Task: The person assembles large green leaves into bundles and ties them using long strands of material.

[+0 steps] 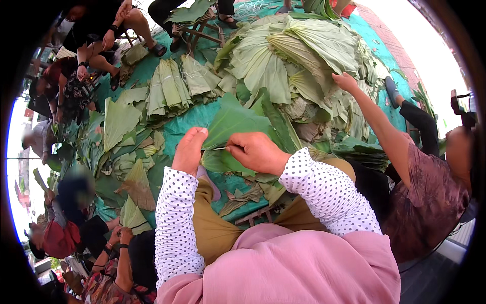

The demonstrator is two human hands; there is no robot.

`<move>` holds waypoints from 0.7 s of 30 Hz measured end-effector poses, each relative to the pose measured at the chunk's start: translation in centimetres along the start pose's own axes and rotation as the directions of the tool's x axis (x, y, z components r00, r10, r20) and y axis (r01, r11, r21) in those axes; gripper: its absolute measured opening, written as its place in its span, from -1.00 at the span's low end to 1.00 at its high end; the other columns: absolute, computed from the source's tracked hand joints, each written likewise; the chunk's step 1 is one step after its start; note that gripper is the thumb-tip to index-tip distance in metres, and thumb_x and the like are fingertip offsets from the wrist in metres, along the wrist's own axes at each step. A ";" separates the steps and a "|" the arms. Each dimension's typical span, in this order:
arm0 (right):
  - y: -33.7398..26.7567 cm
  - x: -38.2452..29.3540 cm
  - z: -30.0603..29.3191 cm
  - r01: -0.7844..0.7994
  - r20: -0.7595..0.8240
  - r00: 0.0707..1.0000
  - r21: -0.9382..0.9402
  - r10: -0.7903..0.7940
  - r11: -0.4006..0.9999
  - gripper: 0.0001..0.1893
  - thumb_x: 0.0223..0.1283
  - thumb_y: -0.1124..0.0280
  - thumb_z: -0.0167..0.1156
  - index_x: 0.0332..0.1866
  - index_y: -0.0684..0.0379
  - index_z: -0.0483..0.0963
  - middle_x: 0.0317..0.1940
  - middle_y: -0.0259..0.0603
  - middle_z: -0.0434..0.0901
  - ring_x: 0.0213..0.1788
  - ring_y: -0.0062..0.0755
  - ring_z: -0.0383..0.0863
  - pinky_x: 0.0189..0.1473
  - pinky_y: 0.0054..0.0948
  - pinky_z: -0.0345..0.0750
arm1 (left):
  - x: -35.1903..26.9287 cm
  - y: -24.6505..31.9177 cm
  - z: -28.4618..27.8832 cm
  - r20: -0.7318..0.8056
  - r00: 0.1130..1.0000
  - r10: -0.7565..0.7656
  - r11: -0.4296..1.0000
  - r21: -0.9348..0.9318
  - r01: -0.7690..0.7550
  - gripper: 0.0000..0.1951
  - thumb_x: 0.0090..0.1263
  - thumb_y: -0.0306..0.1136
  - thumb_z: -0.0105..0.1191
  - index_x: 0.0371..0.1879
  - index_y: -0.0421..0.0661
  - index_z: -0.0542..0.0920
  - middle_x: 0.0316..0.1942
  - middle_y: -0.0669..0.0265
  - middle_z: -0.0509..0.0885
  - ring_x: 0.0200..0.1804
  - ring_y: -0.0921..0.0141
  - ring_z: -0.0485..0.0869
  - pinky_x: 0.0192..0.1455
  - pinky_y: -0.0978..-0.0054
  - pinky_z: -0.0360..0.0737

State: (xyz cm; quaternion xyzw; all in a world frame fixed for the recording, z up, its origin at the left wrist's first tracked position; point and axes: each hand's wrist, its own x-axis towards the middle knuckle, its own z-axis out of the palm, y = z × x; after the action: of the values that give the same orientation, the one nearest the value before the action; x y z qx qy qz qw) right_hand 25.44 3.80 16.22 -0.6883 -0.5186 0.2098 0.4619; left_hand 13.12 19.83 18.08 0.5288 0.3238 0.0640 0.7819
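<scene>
A large green leaf, likely a folded lotus leaf (237,121), spreads in front of me, just above my lap. At its near left edge my left hand (188,149) grips it, with the thumb pointing up. My right hand (257,151) pinches the end of a thin pale strand (217,148) between thumb and forefinger. That strand runs left across the leaf towards my left hand; whether it is string or stalk I cannot tell. My left palm and the strand's far end are hidden.
A tall heap of pale lotus leaves (262,57) rises ahead on a green tarp (186,125). Tied leaf bundles (167,87) lie left of it. On my right, a co-worker's hand (344,81) touches the heap. More people sit left, near a wooden stool (199,32).
</scene>
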 end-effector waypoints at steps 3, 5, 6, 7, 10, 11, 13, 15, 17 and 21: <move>-0.3 -0.7 -0.2 -0.110 0.025 0.994 -0.010 0.110 0.994 -0.86 0.18 0.38 0.16 -0.30 0.24 0.54 -0.47 0.02 0.59 -0.42 0.04 0.58 -0.36 -0.19 0.50 | 0.8 -1.9 -0.4 -0.026 0.997 0.067 0.995 0.074 -0.065 -0.82 0.46 -0.29 -0.04 -0.24 -0.16 0.52 -0.32 0.49 0.53 -0.24 0.63 0.43 -0.11 0.63 0.40; -0.9 -1.4 -1.5 -0.170 -0.008 0.985 -0.016 0.170 0.985 -0.89 0.17 0.43 0.19 -0.31 0.26 0.54 -0.51 0.01 0.57 -0.49 -0.04 0.57 -0.42 -0.28 0.48 | 1.9 -2.3 0.3 0.019 0.994 0.107 0.960 0.257 -0.108 -0.80 0.45 -0.26 -0.02 -0.25 -0.16 0.53 -0.34 0.52 0.51 -0.24 0.64 0.38 -0.11 0.63 0.36; -1.2 -1.7 -2.0 -0.192 -0.022 0.981 -0.005 0.192 0.981 -0.89 0.18 0.44 0.19 -0.31 0.27 0.55 -0.54 -0.02 0.56 -0.55 -0.15 0.55 -0.45 -0.33 0.46 | 1.9 -1.6 0.9 0.025 0.994 0.106 0.937 0.332 -0.108 -0.79 0.45 -0.26 -0.02 -0.25 -0.17 0.53 -0.34 0.51 0.51 -0.23 0.64 0.38 -0.09 0.64 0.37; -1.2 -1.6 -1.4 -0.157 -0.031 0.987 0.041 0.158 0.987 -0.89 0.19 0.44 0.19 -0.31 0.27 0.55 -0.55 -0.02 0.56 -0.56 -0.21 0.54 -0.45 -0.34 0.46 | 2.5 -2.5 0.0 0.017 0.994 0.111 0.941 0.321 -0.111 -0.78 0.45 -0.26 -0.02 -0.24 -0.18 0.53 -0.34 0.49 0.52 -0.23 0.63 0.39 -0.08 0.63 0.38; -0.7 -1.6 -0.6 -0.127 -0.050 0.990 0.059 0.130 0.990 -0.88 0.19 0.44 0.19 -0.31 0.28 0.55 -0.57 -0.05 0.55 -0.58 -0.33 0.52 -0.45 -0.38 0.45 | 2.8 -2.9 -0.7 0.009 0.980 0.201 0.914 0.357 -0.191 -0.76 0.44 -0.23 -0.01 -0.25 -0.19 0.54 -0.35 0.45 0.52 -0.25 0.60 0.40 -0.10 0.58 0.40; -0.5 -1.5 0.0 -0.135 -0.020 0.990 0.069 0.137 0.988 -0.88 0.19 0.43 0.19 -0.31 0.29 0.55 -0.57 -0.06 0.56 -0.57 -0.34 0.53 -0.45 -0.40 0.45 | 2.4 -3.0 -1.1 -0.019 0.982 0.185 0.915 0.369 -0.166 -0.76 0.44 -0.23 -0.01 -0.26 -0.18 0.55 -0.37 0.46 0.52 -0.27 0.60 0.39 -0.13 0.58 0.40; -0.5 -1.5 0.2 -0.150 -0.003 0.989 0.075 0.151 0.986 -0.87 0.20 0.43 0.19 -0.31 0.29 0.55 -0.58 -0.08 0.56 -0.57 -0.37 0.52 -0.45 -0.41 0.45 | 2.2 -2.8 -0.9 -0.035 0.981 0.190 0.910 0.382 -0.162 -0.76 0.44 -0.22 0.00 -0.26 -0.18 0.55 -0.38 0.46 0.51 -0.29 0.60 0.39 -0.15 0.58 0.40; -0.1 -1.9 0.4 -0.143 -0.009 0.989 0.067 0.144 0.987 -0.87 0.20 0.43 0.18 -0.31 0.29 0.55 -0.58 -0.10 0.56 -0.57 -0.39 0.52 -0.45 -0.41 0.45 | 1.8 -2.9 -0.2 -0.044 0.991 0.130 0.920 0.378 -0.104 -0.75 0.43 -0.20 0.00 -0.27 -0.18 0.56 -0.42 0.49 0.50 -0.33 0.61 0.38 -0.20 0.58 0.40; 0.0 -1.6 1.2 -0.172 0.035 0.985 0.115 0.169 0.978 -0.86 0.22 0.42 0.18 -0.31 0.30 0.55 -0.60 -0.13 0.56 -0.57 -0.46 0.51 -0.46 -0.43 0.45 | 2.1 -3.9 -0.6 -0.035 0.988 0.149 0.917 0.380 -0.125 -0.74 0.43 -0.20 0.01 -0.27 -0.18 0.56 -0.43 0.49 0.50 -0.34 0.61 0.37 -0.21 0.59 0.40; 0.2 -1.6 0.7 -0.227 0.071 0.973 0.134 0.219 0.965 -0.85 0.26 0.43 0.16 -0.28 0.32 0.52 -0.61 -0.23 0.55 -0.56 -0.57 0.50 -0.47 -0.49 0.44 | 3.0 -4.1 0.5 0.000 0.989 0.148 0.906 0.400 -0.136 -0.68 0.46 -0.12 -0.02 -0.24 -0.17 0.57 -0.39 0.44 0.55 -0.29 0.60 0.43 -0.20 0.59 0.41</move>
State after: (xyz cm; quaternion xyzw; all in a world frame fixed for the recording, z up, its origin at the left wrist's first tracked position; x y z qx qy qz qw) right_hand 24.35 2.65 15.41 -0.7017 -0.4343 0.3156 0.4684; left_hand 14.79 18.97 13.37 0.6982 0.3024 0.0614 0.6459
